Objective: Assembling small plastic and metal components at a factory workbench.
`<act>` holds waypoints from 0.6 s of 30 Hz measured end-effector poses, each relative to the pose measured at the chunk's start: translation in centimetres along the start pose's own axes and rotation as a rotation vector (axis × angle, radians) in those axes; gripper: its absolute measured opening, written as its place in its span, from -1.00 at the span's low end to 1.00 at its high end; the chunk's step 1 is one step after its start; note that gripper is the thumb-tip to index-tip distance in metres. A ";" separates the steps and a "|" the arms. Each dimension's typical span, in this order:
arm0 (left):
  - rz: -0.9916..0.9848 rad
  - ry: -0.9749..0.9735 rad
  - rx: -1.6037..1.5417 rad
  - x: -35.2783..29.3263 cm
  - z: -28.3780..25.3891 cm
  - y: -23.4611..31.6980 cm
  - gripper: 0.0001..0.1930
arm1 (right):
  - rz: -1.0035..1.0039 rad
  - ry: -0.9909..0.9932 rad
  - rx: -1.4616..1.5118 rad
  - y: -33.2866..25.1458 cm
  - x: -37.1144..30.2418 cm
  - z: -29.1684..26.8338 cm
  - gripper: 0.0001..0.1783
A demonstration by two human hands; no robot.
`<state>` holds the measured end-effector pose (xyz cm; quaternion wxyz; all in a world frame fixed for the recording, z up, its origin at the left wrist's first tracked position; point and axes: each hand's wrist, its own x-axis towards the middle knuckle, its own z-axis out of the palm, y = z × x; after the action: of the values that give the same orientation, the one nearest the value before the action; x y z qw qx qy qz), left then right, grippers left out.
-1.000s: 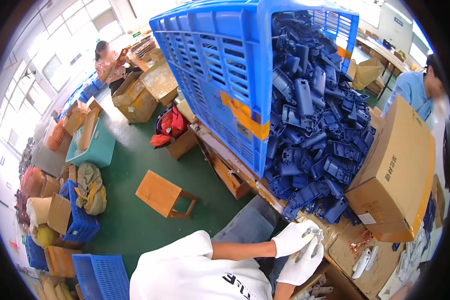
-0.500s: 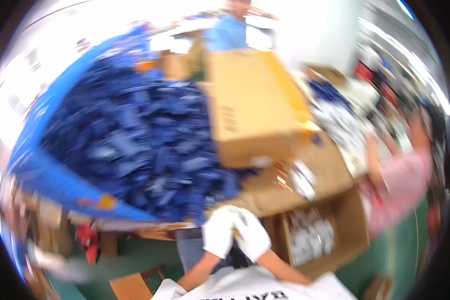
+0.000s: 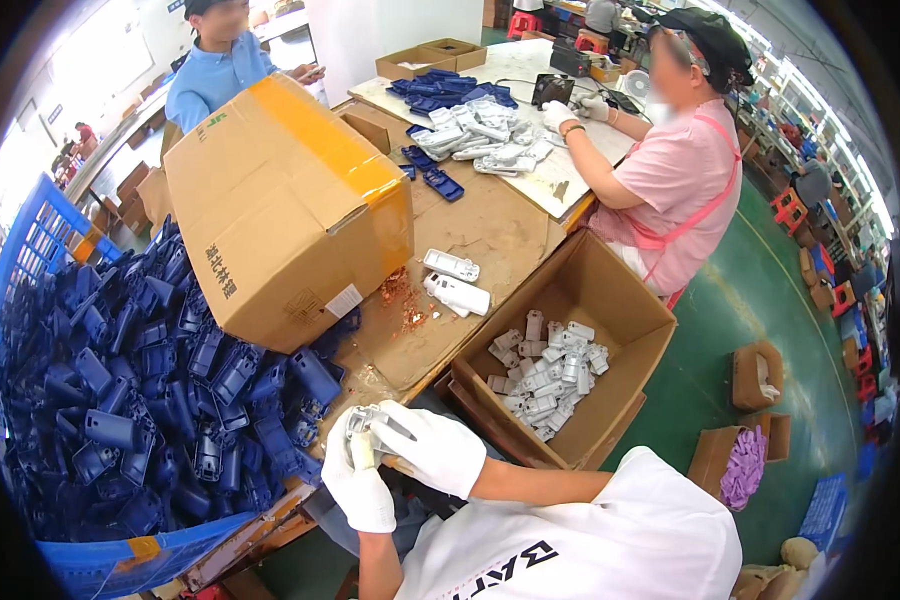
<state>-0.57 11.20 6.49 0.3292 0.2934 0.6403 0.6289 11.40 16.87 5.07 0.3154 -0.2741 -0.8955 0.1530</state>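
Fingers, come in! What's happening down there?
Left fingers and right fingers: both on small silver-grey casing. Dark-blue plastic casings heaped left. Taped cardboard box ahead, apparently not obstructing.

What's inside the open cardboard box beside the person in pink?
The open box holds a loose heap of small white parts. Whatever lies beneath the heap is covered, so it can't be seen.

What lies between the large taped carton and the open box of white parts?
In the head view, white casings and scattered reddish bits lie on the cardboard-covered worktop between the taped carton and the open box.
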 end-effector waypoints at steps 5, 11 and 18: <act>-0.005 0.013 0.023 0.1 -0.5 -0.2 -0.73 | 0.056 -0.105 0.052 -0.3 0.4 1.0 -0.47; -0.051 0.030 -0.033 1.9 0.0 -1.6 -0.72 | 0.065 -0.201 0.148 1.7 1.8 1.2 -0.55; 0.031 -0.158 -0.235 0.7 1.1 -0.6 -0.46 | 0.421 0.269 -0.280 27.2 8.1 -4.7 -0.66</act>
<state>-0.12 12.37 5.84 0.4009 0.3113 0.5297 0.6795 19.90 43.95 0.38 0.3518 -0.5129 -0.7813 0.0523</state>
